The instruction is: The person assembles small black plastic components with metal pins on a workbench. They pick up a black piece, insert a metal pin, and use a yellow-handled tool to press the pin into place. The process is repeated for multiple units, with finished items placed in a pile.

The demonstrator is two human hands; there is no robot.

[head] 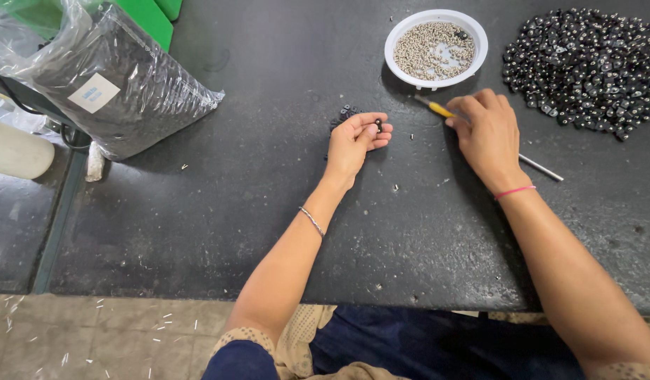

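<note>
My left hand point(356, 138) rests palm up on the black table point(268, 211), its fingers curled around a small black part point(377, 124) pinched at the fingertips. A few more small black parts point(344, 112) lie on the table just behind it. My right hand point(485, 135) lies over a screwdriver with a yellow handle point(437, 109); the metal shaft point(541, 168) sticks out from under the wrist toward the right. A white bowl point(480, 43) of small silvery screws stands just beyond both hands.
A large heap of black parts point(585, 67) lies at the far right. A clear plastic bag point(106, 77) of dark material sits at the far left beside a green crate point(145, 17). Loose screws point(396, 187) dot the table.
</note>
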